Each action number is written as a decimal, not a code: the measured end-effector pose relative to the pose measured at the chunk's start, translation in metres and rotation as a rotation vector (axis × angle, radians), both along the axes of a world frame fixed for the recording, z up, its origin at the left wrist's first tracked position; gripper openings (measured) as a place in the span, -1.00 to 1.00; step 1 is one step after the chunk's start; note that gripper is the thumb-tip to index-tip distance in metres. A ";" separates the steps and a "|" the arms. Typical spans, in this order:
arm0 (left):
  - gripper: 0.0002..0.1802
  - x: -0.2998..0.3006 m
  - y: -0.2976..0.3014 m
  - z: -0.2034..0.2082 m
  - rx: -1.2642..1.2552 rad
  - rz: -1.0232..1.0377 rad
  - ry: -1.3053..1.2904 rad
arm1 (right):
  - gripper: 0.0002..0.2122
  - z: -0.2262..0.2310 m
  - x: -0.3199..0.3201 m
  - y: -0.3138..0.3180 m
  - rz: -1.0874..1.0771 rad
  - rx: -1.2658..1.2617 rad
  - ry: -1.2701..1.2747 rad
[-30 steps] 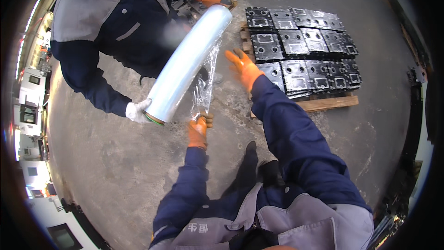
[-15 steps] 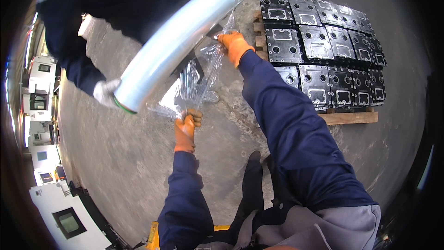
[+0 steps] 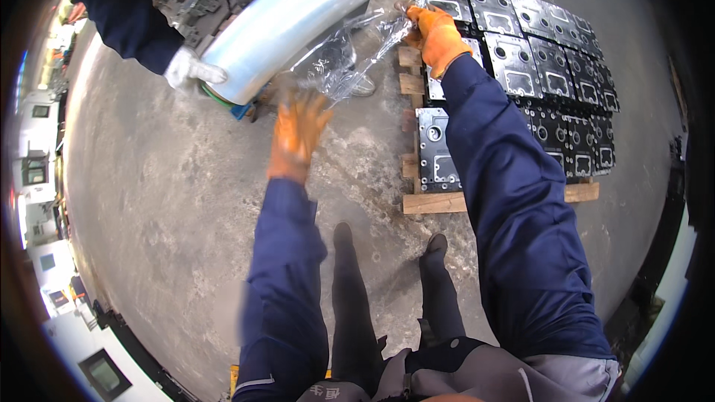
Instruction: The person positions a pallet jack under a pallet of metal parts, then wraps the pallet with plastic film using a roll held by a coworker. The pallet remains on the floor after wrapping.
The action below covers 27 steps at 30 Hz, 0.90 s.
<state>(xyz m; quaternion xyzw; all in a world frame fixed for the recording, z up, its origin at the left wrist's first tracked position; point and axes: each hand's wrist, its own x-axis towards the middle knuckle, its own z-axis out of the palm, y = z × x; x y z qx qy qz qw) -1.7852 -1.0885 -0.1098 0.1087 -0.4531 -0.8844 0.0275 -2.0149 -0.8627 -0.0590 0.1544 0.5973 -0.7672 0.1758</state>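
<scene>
A large roll of clear stretch film (image 3: 298, 22) slants across the top of the view. A co-worker's white-gloved hand (image 3: 192, 71) holds its lower left end. My right hand (image 3: 441, 39), in an orange glove, is closed on the gathered edge of the loose stretch film beside the pallet's far left corner. Below the roll, my left hand (image 3: 298, 134), also orange-gloved, has its fingers spread. It is next to the hanging film, and its fingertips are somewhat blurred; I see nothing held in it.
Stacked black metal plates (image 3: 514, 67) with round holes stand on a wooden pallet (image 3: 436, 203) to the right. Grey metal parts (image 3: 197, 7) lie near the co-worker at the far left. White machines (image 3: 97, 365) line the left side.
My left hand has let go of the film and opened, moving up. My right hand has moved right with the film, to the pallet. The roll has moved up and right in view.
</scene>
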 end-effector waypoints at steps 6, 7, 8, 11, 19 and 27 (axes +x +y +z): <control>-0.51 -0.153 -0.017 -0.007 0.261 0.055 0.287 | -0.52 -0.022 0.016 0.002 -0.120 -0.094 -0.005; -0.62 -0.166 -0.028 -0.007 0.258 0.079 0.291 | -0.48 -0.026 0.015 -0.002 -0.101 -0.025 0.021; -0.67 -0.174 -0.042 -0.004 -0.568 0.100 0.200 | -0.69 -0.029 0.015 -0.004 -0.114 -0.080 0.051; -0.68 -0.203 -0.070 0.006 -1.506 0.068 0.116 | -0.82 -0.038 0.006 -0.020 -0.256 -0.161 -0.056; -0.62 -0.235 -0.081 -0.054 -1.511 0.024 -0.148 | -0.60 -0.090 0.042 -0.037 -0.424 -0.272 -0.148; -0.70 -0.107 -0.036 -0.132 -0.710 0.059 -0.388 | -0.67 -0.166 0.159 -0.027 -0.411 -0.206 -0.048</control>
